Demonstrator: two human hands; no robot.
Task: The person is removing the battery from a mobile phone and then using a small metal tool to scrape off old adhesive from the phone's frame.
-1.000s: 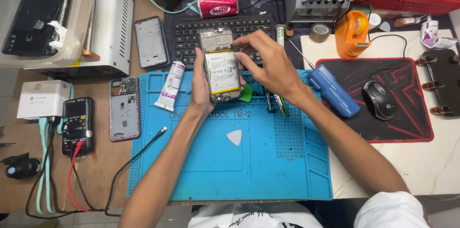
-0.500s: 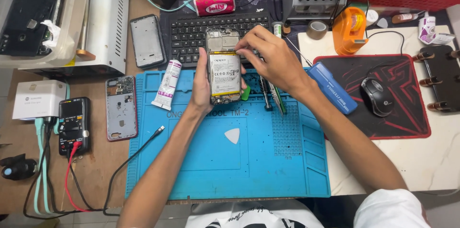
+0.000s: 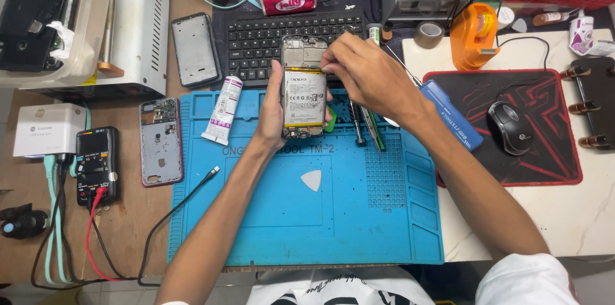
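Note:
My left hand (image 3: 272, 111) grips an opened phone (image 3: 303, 93) by its left edge, back facing up with the battery showing. It is held above the far edge of the blue work mat (image 3: 307, 215). My right hand (image 3: 365, 74) rests its fingertips on the phone's top right part, near the camera end. I cannot tell whether those fingers pinch a small tool. Screwdrivers (image 3: 365, 125) lie on the mat just under my right wrist.
A glue tube (image 3: 223, 111), a phone frame (image 3: 161, 141) and a white pick (image 3: 312, 180) lie on or beside the mat. A keyboard (image 3: 282, 36), another phone frame (image 3: 195, 50), a multimeter (image 3: 96, 164), a mouse (image 3: 510, 127) and an orange tape dispenser (image 3: 473, 36) surround it.
The phone and both hands stay together near the mat's far edge. My right fingers have shifted slightly over the phone's top end.

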